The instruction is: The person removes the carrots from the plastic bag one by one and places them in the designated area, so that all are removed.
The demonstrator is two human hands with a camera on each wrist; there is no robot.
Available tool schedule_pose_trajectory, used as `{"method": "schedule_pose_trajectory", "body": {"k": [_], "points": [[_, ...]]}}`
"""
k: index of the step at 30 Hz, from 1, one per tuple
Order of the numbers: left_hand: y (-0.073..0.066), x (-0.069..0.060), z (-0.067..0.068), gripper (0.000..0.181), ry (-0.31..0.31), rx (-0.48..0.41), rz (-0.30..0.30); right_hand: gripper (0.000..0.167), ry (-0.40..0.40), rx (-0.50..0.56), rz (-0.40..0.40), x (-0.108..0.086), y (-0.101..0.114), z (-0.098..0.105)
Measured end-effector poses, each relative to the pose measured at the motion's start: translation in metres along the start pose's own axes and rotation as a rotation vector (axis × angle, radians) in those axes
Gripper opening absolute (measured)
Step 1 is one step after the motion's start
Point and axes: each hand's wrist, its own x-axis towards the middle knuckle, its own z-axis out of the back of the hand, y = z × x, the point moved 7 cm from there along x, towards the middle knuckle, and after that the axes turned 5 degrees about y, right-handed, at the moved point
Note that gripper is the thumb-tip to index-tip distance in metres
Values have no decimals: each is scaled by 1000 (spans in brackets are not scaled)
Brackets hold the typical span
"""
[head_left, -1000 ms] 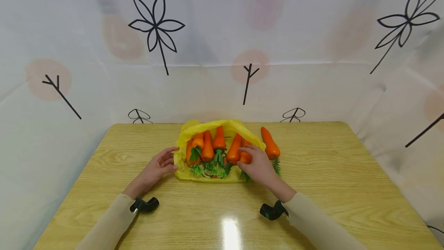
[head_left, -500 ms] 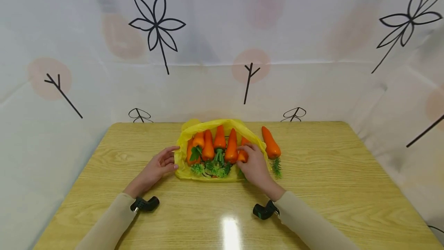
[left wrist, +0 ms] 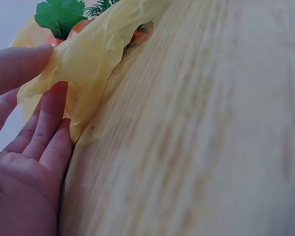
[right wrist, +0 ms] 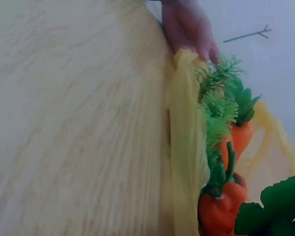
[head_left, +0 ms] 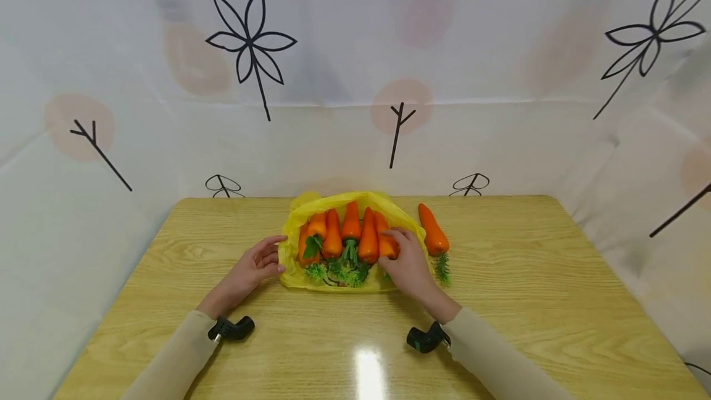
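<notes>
A yellow plastic bag lies on the table with its mouth facing me, and several orange carrots with green tops sit side by side inside it. My left hand holds the bag's left edge; the left wrist view has the thumb over the yellow film and the fingers behind it. At the bag's right side my right hand grips the rightmost carrot inside, partly hiding it. In the right wrist view a green leaf fills the lower right corner, while most of that hand is out of frame.
One loose carrot lies on the table just right of the bag, its feathery top towards me. The wooden table ends at a pale patterned cloth behind. Each wrist carries a black camera mount.
My right hand has moved slightly left, and the carrot it grips now stands closer to its neighbour. That neighbouring carrot has shifted left and straightened. The left hand has stayed put.
</notes>
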Motion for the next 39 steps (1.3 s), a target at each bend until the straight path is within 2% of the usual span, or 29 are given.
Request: {"method": "schedule_pose_trajectory", "body": {"k": [6,14,29,39], "points": [[1,0,0,64,9,2,-1,41,-6,50,-1,-2,6,6],[1,-1,1,64,-1,6,3,35,-44,67,59,-7,11,18],[3,0,0,66,9,-2,-3,33,20,186,87,-32,7,45],[2,0,1,66,5,-4,8,33,5,206,175,-47,2,69]]}}
